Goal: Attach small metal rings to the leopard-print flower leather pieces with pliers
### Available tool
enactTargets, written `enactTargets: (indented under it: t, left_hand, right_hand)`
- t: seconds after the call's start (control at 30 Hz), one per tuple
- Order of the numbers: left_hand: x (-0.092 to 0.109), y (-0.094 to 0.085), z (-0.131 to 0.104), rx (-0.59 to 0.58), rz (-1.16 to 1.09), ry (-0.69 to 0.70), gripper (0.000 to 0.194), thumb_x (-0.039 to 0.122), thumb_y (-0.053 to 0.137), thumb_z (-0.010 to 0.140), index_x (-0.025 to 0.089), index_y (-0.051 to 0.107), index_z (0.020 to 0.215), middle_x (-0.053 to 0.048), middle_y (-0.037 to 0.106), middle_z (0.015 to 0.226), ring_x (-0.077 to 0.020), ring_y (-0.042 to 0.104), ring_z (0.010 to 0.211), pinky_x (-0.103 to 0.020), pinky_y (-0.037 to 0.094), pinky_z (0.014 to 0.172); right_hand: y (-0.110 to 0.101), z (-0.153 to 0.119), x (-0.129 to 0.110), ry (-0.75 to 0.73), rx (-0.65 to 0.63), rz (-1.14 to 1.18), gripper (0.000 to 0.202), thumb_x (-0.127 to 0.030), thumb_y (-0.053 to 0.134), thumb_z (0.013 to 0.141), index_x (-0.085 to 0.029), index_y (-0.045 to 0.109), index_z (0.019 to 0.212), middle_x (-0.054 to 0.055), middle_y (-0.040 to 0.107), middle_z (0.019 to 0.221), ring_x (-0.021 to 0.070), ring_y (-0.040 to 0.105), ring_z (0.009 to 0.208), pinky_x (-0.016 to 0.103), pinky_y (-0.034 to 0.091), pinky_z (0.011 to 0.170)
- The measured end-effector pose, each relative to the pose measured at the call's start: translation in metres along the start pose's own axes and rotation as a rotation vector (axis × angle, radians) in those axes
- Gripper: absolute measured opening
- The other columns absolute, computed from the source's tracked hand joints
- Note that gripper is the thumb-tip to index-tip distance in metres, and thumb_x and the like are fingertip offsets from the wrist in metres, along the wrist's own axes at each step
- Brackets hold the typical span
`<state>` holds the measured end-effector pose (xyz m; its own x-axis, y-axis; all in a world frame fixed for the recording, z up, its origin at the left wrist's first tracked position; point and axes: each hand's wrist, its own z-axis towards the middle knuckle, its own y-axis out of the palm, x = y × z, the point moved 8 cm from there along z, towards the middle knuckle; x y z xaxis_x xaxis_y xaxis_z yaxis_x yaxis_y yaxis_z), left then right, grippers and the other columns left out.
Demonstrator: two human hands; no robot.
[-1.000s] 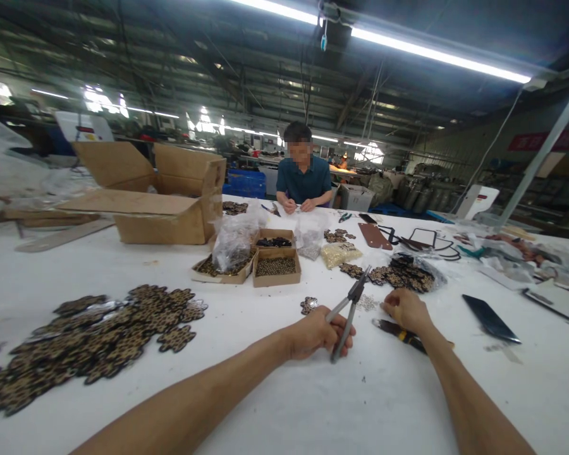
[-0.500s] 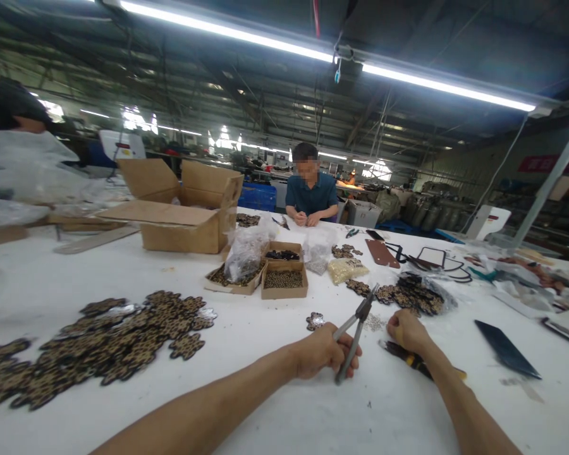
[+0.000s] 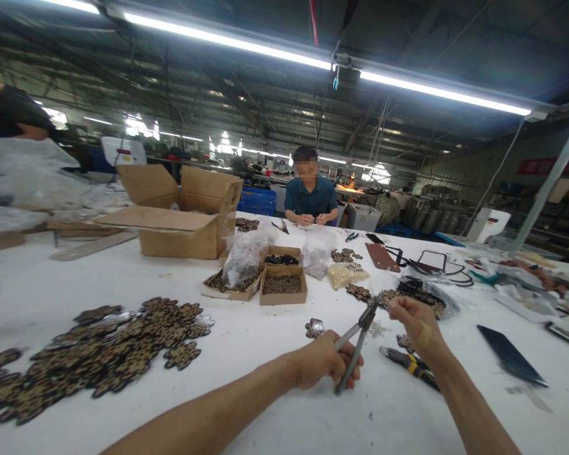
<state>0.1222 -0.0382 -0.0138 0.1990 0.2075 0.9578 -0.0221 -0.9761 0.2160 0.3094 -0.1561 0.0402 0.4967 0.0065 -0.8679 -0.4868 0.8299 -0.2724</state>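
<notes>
My left hand (image 3: 320, 361) is closed around the grey handles of a pair of pliers (image 3: 366, 317), whose jaws point up and away. Just right of the jaw tips, my right hand (image 3: 415, 322) is pinched, fingertips together; whatever it holds is too small to make out. Below it on the table lies a second pair of pliers (image 3: 410, 365) with black and yellow handles. Tiny silvery pieces (image 3: 377, 329) are scattered between my hands. One leopard-print flower-shaped patch (image 3: 315, 327) lies beyond my left hand, and another patch (image 3: 404, 343) is partly hidden by my right wrist.
A heap of leopard-print patches (image 3: 118, 354) spreads over the left of the white table (image 3: 246, 404). Small boxes of metal bits (image 3: 284, 297) and an open carton (image 3: 180, 243) stand beyond. A dark flat panel (image 3: 509, 354) lies right. A co-worker (image 3: 312, 189) sits opposite.
My right hand has lifted from beside the yellow-handled pliers and moved up to near the jaws of the held pliers. The patch by my right wrist has come into view.
</notes>
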Motion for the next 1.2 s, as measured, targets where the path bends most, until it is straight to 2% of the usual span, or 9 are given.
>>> enactTargets:
  t: [0.1, 0.23, 0.57, 0.73, 0.97, 1.07, 1.2]
  left_hand:
    - [0.000, 0.002, 0.000, -0.009, 0.027, -0.005, 0.043, 0.005, 0.053, 0.040, 0.011, 0.071, 0.079, -0.008, 0.068, 0.072, -0.0203, 0.061, 0.062, -0.029, 0.045, 0.052]
    - [0.002, 0.004, 0.000, -0.009, 0.034, 0.000, 0.043, 0.005, 0.054, 0.040, 0.011, 0.071, 0.079, -0.008, 0.068, 0.072, -0.0196, 0.061, 0.062, -0.028, 0.044, 0.051]
    - [0.002, 0.005, 0.001, -0.025, 0.081, -0.017, 0.045, 0.006, 0.055, 0.040, 0.011, 0.072, 0.082, -0.006, 0.067, 0.072, -0.0190, 0.061, 0.063, -0.027, 0.045, 0.052]
    - [0.005, 0.007, -0.001, -0.032, 0.093, -0.007, 0.047, 0.005, 0.055, 0.039, 0.012, 0.073, 0.082, -0.006, 0.068, 0.073, -0.0188, 0.061, 0.063, -0.027, 0.045, 0.053]
    - [0.008, 0.009, -0.004, -0.116, 0.104, 0.012, 0.052, 0.005, 0.055, 0.041, 0.014, 0.074, 0.088, -0.006, 0.070, 0.077, -0.0195, 0.062, 0.067, -0.029, 0.048, 0.058]
    - [0.008, 0.011, -0.005, -0.134, 0.117, 0.008, 0.053, 0.004, 0.056, 0.040, 0.014, 0.074, 0.089, -0.006, 0.071, 0.078, -0.0200, 0.063, 0.068, -0.030, 0.048, 0.060]
    - [0.007, 0.011, -0.004, -0.123, 0.108, -0.004, 0.053, 0.004, 0.055, 0.040, 0.013, 0.075, 0.088, -0.006, 0.071, 0.078, -0.0200, 0.062, 0.067, -0.031, 0.048, 0.059]
  right_hand:
    - [0.002, -0.003, -0.018, -0.034, 0.065, 0.218, 0.039, -0.056, 0.070, 0.077, -0.017, 0.067, 0.075, 0.004, 0.064, 0.069, 0.0184, 0.057, 0.068, 0.032, 0.048, 0.067]
    - [0.001, -0.005, -0.027, -0.054, 0.087, 0.281, 0.036, -0.052, 0.070, 0.079, -0.017, 0.067, 0.072, 0.004, 0.064, 0.069, 0.0189, 0.057, 0.070, 0.033, 0.048, 0.069]
    - [-0.001, -0.002, -0.019, -0.041, 0.083, 0.375, 0.030, -0.047, 0.075, 0.079, -0.019, 0.068, 0.072, 0.003, 0.063, 0.067, 0.0191, 0.055, 0.068, 0.035, 0.045, 0.069]
    - [0.003, -0.003, -0.019, -0.016, 0.032, 0.469, 0.026, -0.042, 0.075, 0.080, -0.019, 0.068, 0.073, 0.003, 0.062, 0.069, 0.0179, 0.053, 0.070, 0.033, 0.043, 0.070]
    - [0.011, -0.001, -0.007, 0.044, -0.029, 0.595, 0.026, -0.042, 0.077, 0.078, -0.018, 0.069, 0.073, 0.003, 0.060, 0.068, 0.0174, 0.053, 0.068, 0.033, 0.045, 0.069]
    - [0.010, 0.000, 0.001, 0.075, -0.026, 0.558, 0.027, -0.044, 0.076, 0.077, -0.019, 0.068, 0.076, 0.003, 0.060, 0.069, 0.0178, 0.053, 0.067, 0.033, 0.045, 0.067]
    - [-0.013, 0.004, 0.006, 0.086, 0.019, 0.320, 0.028, -0.047, 0.072, 0.078, -0.019, 0.065, 0.076, 0.002, 0.060, 0.066, 0.0177, 0.053, 0.064, 0.032, 0.043, 0.063]
